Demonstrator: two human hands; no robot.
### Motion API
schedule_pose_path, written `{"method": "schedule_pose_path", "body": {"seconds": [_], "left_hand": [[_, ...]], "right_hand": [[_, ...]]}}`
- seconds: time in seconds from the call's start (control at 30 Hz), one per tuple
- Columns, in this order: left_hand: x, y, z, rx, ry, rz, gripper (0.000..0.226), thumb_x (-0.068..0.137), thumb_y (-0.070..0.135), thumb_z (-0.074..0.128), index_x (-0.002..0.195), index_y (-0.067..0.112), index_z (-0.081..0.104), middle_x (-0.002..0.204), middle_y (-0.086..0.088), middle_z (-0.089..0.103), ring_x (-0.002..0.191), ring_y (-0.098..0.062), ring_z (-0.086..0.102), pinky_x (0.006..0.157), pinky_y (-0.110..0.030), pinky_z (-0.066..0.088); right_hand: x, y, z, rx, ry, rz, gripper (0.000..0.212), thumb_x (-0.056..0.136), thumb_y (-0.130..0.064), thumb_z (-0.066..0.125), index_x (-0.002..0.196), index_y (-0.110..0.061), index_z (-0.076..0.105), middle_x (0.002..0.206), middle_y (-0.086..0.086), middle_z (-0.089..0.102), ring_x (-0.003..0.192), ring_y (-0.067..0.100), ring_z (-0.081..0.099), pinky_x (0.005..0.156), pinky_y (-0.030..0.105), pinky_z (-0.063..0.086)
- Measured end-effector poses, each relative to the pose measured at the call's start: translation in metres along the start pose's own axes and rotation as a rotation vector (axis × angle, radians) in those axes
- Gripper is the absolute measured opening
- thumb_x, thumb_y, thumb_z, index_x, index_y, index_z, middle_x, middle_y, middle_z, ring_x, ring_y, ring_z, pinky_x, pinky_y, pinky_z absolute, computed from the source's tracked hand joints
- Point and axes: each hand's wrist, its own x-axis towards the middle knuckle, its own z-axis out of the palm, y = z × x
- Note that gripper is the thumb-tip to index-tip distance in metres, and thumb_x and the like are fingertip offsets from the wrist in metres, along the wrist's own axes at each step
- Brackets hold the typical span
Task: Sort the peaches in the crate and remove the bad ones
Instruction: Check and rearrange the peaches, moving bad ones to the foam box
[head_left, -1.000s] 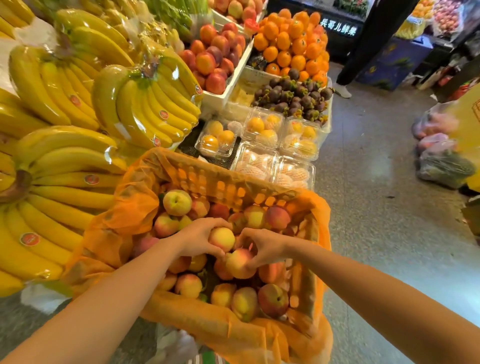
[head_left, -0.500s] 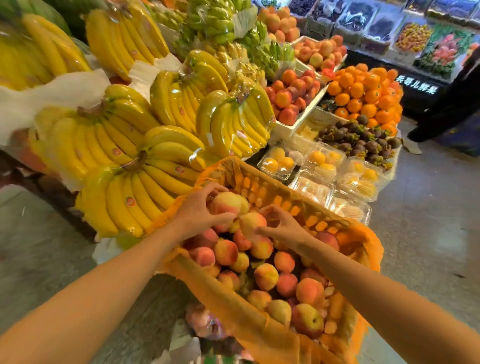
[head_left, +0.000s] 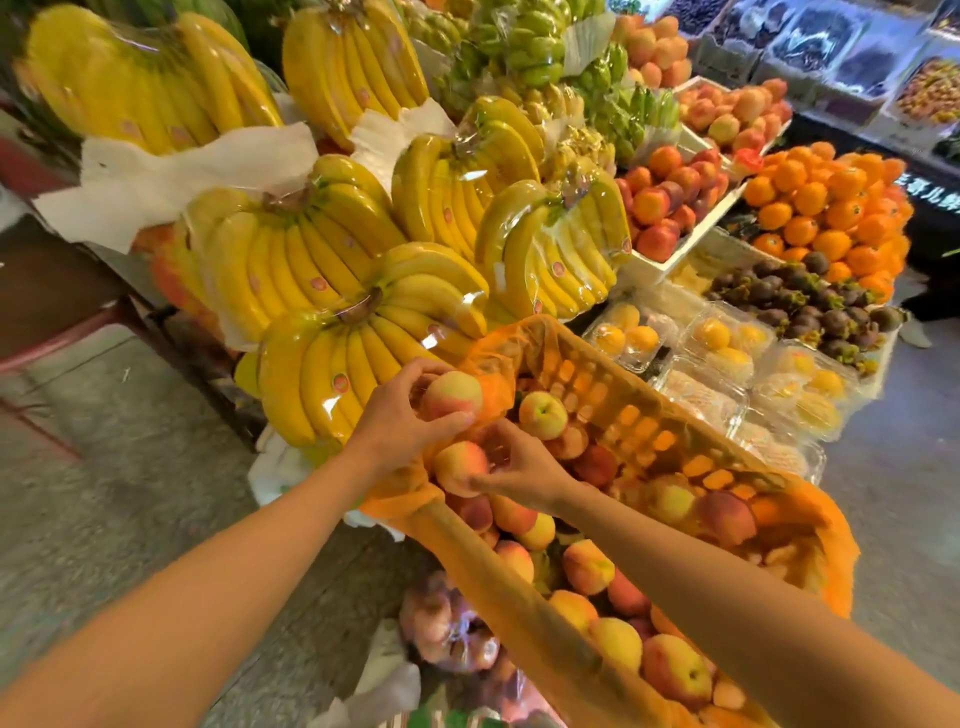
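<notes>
An orange plastic crate (head_left: 644, 415) lined with orange netting holds several pink-yellow peaches. My left hand (head_left: 400, 415) grips one peach (head_left: 451, 394) lifted above the crate's far left corner. Just below it, my right hand (head_left: 514, 462) holds a second peach (head_left: 460, 470) by the crate's left rim. Both held peaches sit close together, almost touching. More peaches (head_left: 675, 670) fill the near end of the crate.
Wrapped banana bunches (head_left: 363, 322) crowd the stand left of the crate. Clear boxes of fruit (head_left: 727, 343), mangosteens (head_left: 810, 306), oranges (head_left: 831, 208) and nectarines (head_left: 670, 202) lie beyond. A clear bag of peaches (head_left: 447, 629) sits on the floor under the crate's left edge.
Both hands have lifted their peaches from the middle of the crate to its far left corner. The camera has swung left, showing more bananas.
</notes>
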Motion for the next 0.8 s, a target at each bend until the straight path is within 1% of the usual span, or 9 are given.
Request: {"method": "schedule_pose_path", "body": {"seconds": [0.07,0.2,0.3,0.37,0.43,0.5,0.6,0.7,0.8], "left_hand": [[0.000,-0.002,-0.003,-0.019,0.001,-0.006,0.060,0.055,0.054,0.079,0.108,0.034,0.059,0.104,0.008,0.066,0.095,-0.009,0.064,0.081,-0.035,0.055],[-0.003,-0.004,-0.007,-0.060,-0.011,-0.033,0.064,0.054,0.053,0.079,0.109,0.030,0.059,0.103,0.004,0.066,0.092,-0.013,0.065,0.079,-0.031,0.055],[-0.003,-0.003,-0.008,-0.058,-0.031,-0.036,0.063,0.056,0.049,0.082,0.111,0.029,0.059,0.105,0.006,0.065,0.094,-0.011,0.064,0.079,-0.027,0.054],[-0.002,-0.004,-0.008,-0.043,-0.047,-0.035,0.061,0.060,0.044,0.083,0.113,0.028,0.058,0.107,0.006,0.064,0.097,-0.010,0.063,0.080,-0.025,0.054],[-0.002,-0.003,-0.006,-0.012,-0.071,-0.021,0.060,0.061,0.041,0.085,0.113,0.029,0.058,0.107,0.007,0.065,0.098,-0.006,0.062,0.080,-0.023,0.053],[-0.002,-0.001,-0.003,0.034,-0.107,0.005,0.059,0.063,0.037,0.087,0.113,0.030,0.058,0.107,0.010,0.065,0.099,-0.003,0.061,0.079,-0.021,0.051],[-0.003,0.006,0.007,0.133,-0.152,0.061,0.062,0.062,0.041,0.087,0.115,0.030,0.058,0.109,0.013,0.065,0.100,-0.003,0.060,0.081,-0.024,0.051],[0.000,0.009,0.017,0.290,-0.179,0.154,0.068,0.058,0.058,0.079,0.116,0.030,0.058,0.114,0.008,0.062,0.106,-0.011,0.057,0.089,-0.035,0.049],[0.007,0.001,0.019,0.451,-0.233,0.181,0.073,0.058,0.073,0.061,0.121,0.035,0.055,0.132,0.006,0.053,0.127,-0.016,0.042,0.105,-0.045,0.036]], "right_hand": [[0.004,-0.005,0.007,0.005,0.022,-0.008,0.048,0.077,-0.025,0.080,0.115,-0.012,0.053,0.101,-0.003,0.058,0.085,0.006,0.058,0.072,0.016,0.051],[0.013,-0.004,0.016,0.022,0.026,-0.016,0.034,0.079,-0.021,0.079,0.105,-0.008,0.061,0.096,0.000,0.064,0.085,0.012,0.062,0.077,0.026,0.054],[0.014,-0.004,0.012,0.020,-0.008,-0.010,0.024,0.084,-0.019,0.073,0.104,-0.007,0.065,0.097,-0.001,0.065,0.087,0.010,0.062,0.080,0.025,0.052],[0.011,-0.004,0.005,0.035,-0.026,-0.025,0.021,0.090,-0.022,0.067,0.105,-0.008,0.069,0.099,0.000,0.068,0.090,0.013,0.065,0.084,0.030,0.054],[0.006,-0.005,-0.002,0.183,0.012,0.016,0.029,0.096,-0.032,0.057,0.107,-0.009,0.069,0.099,0.005,0.071,0.092,0.022,0.067,0.087,0.041,0.054],[0.002,-0.010,-0.011,0.481,0.037,0.127,0.041,0.098,-0.038,0.049,0.115,-0.004,0.063,0.102,0.012,0.069,0.092,0.027,0.066,0.091,0.046,0.052],[-0.002,-0.015,-0.024,0.723,-0.087,0.210,0.056,0.090,-0.049,0.057,0.128,-0.008,0.055,0.113,0.015,0.065,0.099,0.027,0.063,0.099,0.045,0.047],[-0.007,-0.016,-0.033,0.636,-0.110,0.176,0.055,0.085,-0.040,0.067,0.129,-0.010,0.053,0.119,0.015,0.064,0.104,0.026,0.064,0.094,0.038,0.051],[-0.011,-0.012,-0.039,0.416,0.031,0.167,0.055,0.078,-0.040,0.076,0.124,-0.018,0.056,0.120,0.003,0.058,0.107,0.020,0.062,0.085,0.029,0.054]]}}
